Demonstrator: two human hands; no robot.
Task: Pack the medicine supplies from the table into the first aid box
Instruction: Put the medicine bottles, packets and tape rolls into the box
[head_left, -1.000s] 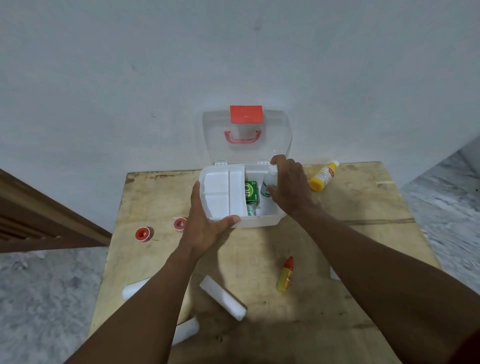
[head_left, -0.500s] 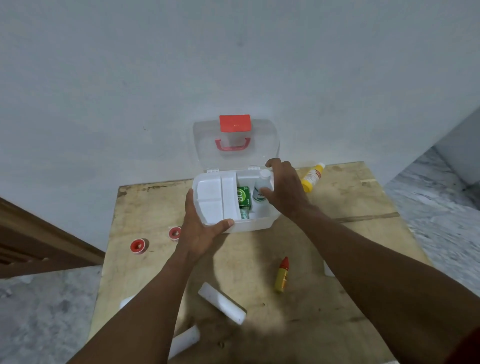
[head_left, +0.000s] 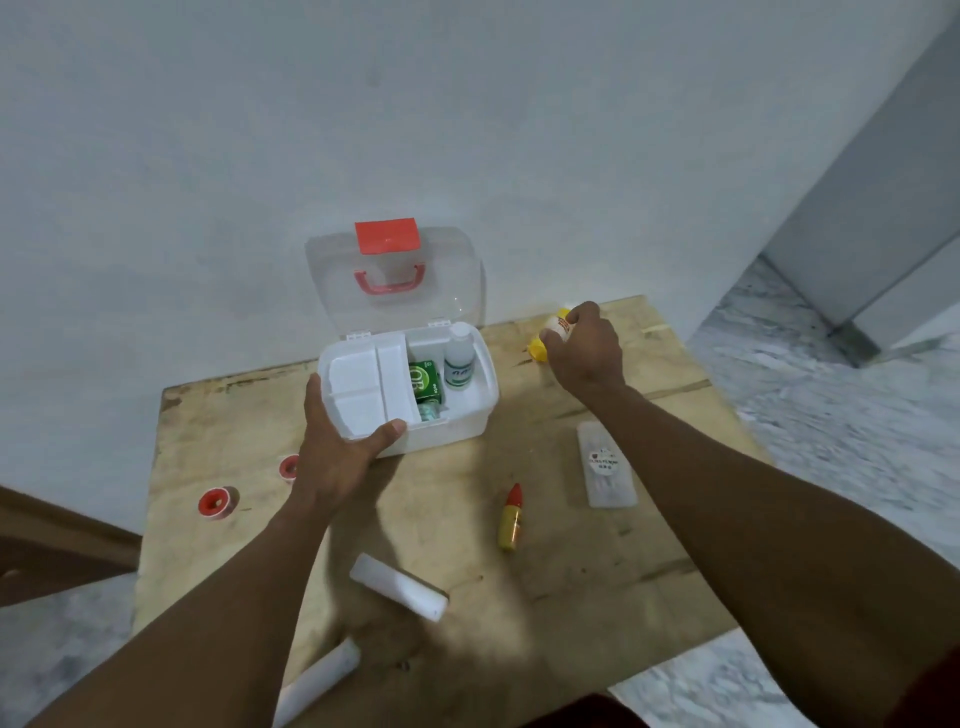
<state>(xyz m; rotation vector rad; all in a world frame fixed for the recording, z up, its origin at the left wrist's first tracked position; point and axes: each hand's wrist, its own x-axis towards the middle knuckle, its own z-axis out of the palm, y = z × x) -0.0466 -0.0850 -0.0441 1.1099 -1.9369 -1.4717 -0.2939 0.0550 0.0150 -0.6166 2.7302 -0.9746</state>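
Observation:
The white first aid box stands open at the back of the wooden table, its clear lid with a red handle leaning on the wall. Inside lie a white bottle with a green label, a green carton and a white divider tray. My left hand grips the box's front left corner. To the right of the box, my right hand closes over the yellow bottle and hides most of it.
On the table lie a small yellow dropper with a red cap, a clear flat packet, two white rolls and two red tape rolls. A white wall stands right behind the table.
My right hand let go of the white bottle in the box and moved right onto the yellow bottle. The left hand stayed on the box. The view shifted right.

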